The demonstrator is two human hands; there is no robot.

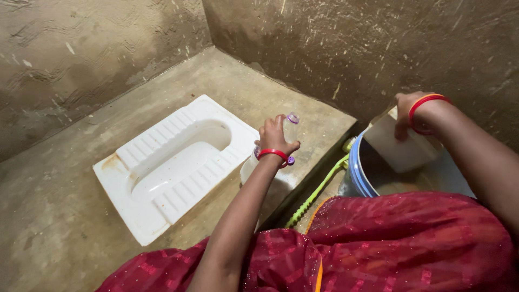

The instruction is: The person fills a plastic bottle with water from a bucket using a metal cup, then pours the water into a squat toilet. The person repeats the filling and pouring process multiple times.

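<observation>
Clear plastic bottle [290, 128] with a purple cap sits upright in the left hand [274, 139], grip clamped round it, above the concrete step beside the white squat pan [162, 162]. Right hand [406, 113], grip closed on a white jug [397, 143], dips into the blue-rimmed bucket [354, 173]. Green hose [319, 189] lies between.

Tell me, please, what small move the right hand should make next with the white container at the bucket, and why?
Probably lift the white container up and out of the blue-rimmed bucket. The right hand grips its top edge while it leans inside the bucket, and the left hand already holds a clear bottle over the step beside the white squat pan.
</observation>
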